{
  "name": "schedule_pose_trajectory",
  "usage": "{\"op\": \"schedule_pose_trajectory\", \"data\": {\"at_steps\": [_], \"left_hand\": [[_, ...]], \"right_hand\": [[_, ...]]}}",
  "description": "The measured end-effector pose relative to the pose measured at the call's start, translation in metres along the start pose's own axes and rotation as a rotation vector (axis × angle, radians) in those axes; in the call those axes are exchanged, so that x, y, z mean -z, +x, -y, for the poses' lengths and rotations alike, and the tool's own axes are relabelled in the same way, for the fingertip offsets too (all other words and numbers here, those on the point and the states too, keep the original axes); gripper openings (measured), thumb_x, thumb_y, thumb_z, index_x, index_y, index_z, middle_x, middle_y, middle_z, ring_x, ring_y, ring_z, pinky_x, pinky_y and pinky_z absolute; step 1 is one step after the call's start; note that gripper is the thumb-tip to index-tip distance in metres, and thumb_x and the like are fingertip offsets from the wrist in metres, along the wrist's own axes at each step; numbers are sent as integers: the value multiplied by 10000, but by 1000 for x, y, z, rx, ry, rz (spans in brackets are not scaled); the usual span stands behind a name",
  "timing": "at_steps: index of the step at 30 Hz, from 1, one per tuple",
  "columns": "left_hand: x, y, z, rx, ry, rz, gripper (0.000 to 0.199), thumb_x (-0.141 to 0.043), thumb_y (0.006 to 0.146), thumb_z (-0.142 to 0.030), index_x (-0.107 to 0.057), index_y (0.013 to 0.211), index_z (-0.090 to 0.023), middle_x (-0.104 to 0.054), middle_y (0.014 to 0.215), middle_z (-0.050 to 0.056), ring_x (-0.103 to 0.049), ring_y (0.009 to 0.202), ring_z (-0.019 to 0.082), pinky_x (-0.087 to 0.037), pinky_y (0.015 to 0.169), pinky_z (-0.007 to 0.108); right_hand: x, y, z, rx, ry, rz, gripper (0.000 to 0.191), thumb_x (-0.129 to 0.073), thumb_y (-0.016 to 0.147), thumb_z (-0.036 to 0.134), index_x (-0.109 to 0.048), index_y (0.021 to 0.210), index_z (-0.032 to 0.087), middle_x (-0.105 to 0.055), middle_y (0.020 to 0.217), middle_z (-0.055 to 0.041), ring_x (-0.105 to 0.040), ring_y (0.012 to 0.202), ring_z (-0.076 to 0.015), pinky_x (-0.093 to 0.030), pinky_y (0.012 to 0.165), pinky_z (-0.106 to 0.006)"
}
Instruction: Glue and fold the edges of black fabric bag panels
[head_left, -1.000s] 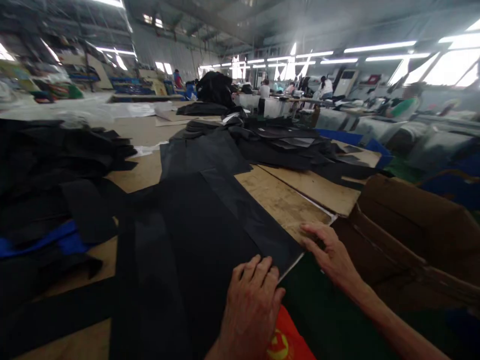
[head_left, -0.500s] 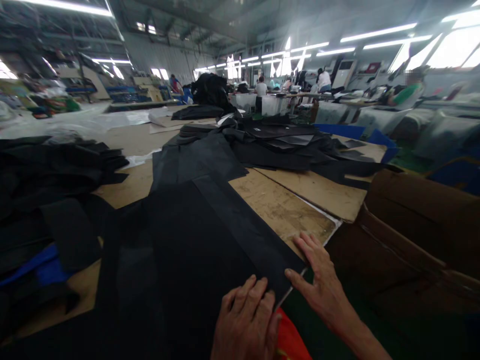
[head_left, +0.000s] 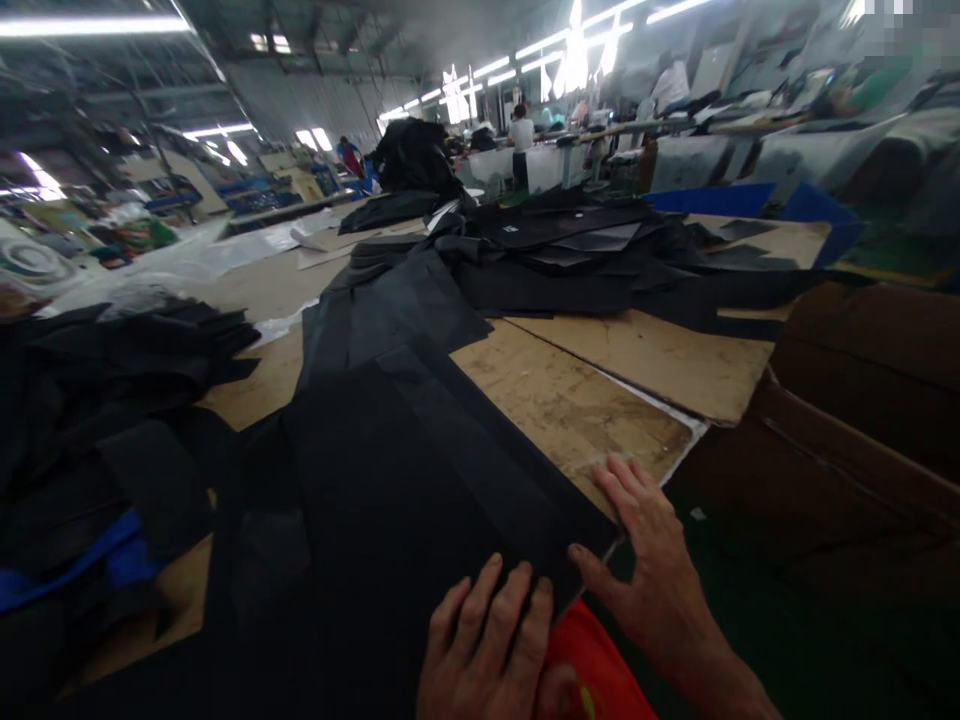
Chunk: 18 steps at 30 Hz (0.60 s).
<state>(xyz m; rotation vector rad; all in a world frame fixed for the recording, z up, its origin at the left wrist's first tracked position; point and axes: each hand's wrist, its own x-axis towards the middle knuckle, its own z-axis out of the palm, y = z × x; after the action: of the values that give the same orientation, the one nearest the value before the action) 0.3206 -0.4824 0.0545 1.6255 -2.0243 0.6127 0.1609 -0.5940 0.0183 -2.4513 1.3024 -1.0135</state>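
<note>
A large black fabric panel [head_left: 390,470] lies flat over the near part of the table, with a folded or layered strip along its right side. My left hand [head_left: 487,640] rests palm down on its near edge, fingers stretched out. At the panel's right corner is my right hand [head_left: 652,560], thumb on the fabric and fingers spread toward the bare board beside it. Neither hand grips anything that I can see. Another dark fabric piece [head_left: 397,310] lies just beyond the panel.
Black fabric heaps lie at the left [head_left: 112,370] and the far right [head_left: 570,250]. A blue strip [head_left: 112,550] shows at lower left. A brown cardboard box [head_left: 847,440] stands against the table's right side. People work farther back, one in a white top [head_left: 520,135].
The camera view has turned and tilted slightly. My left hand's fingers are spread a little more on the fabric. My right hand stays at the panel's corner, and the panel lies as before.
</note>
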Motion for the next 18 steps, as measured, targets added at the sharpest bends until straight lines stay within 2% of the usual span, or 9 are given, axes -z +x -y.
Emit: {"op": "schedule_pose_trajectory", "data": {"at_steps": [3, 6, 10, 12, 15, 18], "left_hand": [[-2, -2, -9, 112, -45, -35, 345, -353, 944, -367, -674, 990, -252, -693, 1047, -17, -580, 1031, 179, -321, 940, 333], [6, -2, -9, 132, -64, 30, 303, -395, 932, -374, -668, 994, -258, -687, 1073, -28, -577, 1057, 190, -321, 939, 343], [24, 1, -1, 99, -51, 112, 222, -466, 906, -312, -667, 946, -226, -695, 1045, -20, -587, 1046, 188, -352, 901, 324], [27, 3, -1, 55, -60, 111, 218, -476, 901, -295, -661, 973, -205, -692, 1049, 1, -580, 1058, 191, -369, 888, 316], [18, 6, -9, 42, -114, 40, 304, -412, 929, -345, -639, 1067, -197, -679, 1079, 23, -559, 1091, 198, -367, 910, 322], [3, 7, -16, 63, -116, -31, 342, -372, 939, -376, -649, 1041, -204, -685, 1047, 11, -578, 1048, 190, -346, 933, 328]], "right_hand": [[1, 1, 1, -4, 17, -2, 613, -509, 823, 463, -353, 1340, 172, -395, 1399, -153, -310, 1310, -344, -316, 1011, -536], [2, 1, 1, -9, 25, 0, 599, -497, 829, 455, -361, 1336, 166, -404, 1390, -160, -313, 1308, -346, -315, 1010, -535], [3, 1, 2, -10, 30, 1, 596, -501, 829, 438, -352, 1341, 171, -397, 1395, -158, -311, 1311, -344, -324, 1003, -532], [3, 1, 1, -12, 31, -2, 597, -506, 823, 437, -358, 1338, 175, -398, 1395, -154, -314, 1308, -346, -327, 998, -537], [2, 1, 0, -4, 29, -6, 611, -510, 815, 454, -363, 1337, 173, -399, 1395, -154, -316, 1306, -350, -335, 993, -542], [0, -1, -4, 26, 16, -12, 620, -498, 820, 481, -357, 1337, 168, -403, 1388, -161, -327, 1299, -351, -347, 988, -545]]}}
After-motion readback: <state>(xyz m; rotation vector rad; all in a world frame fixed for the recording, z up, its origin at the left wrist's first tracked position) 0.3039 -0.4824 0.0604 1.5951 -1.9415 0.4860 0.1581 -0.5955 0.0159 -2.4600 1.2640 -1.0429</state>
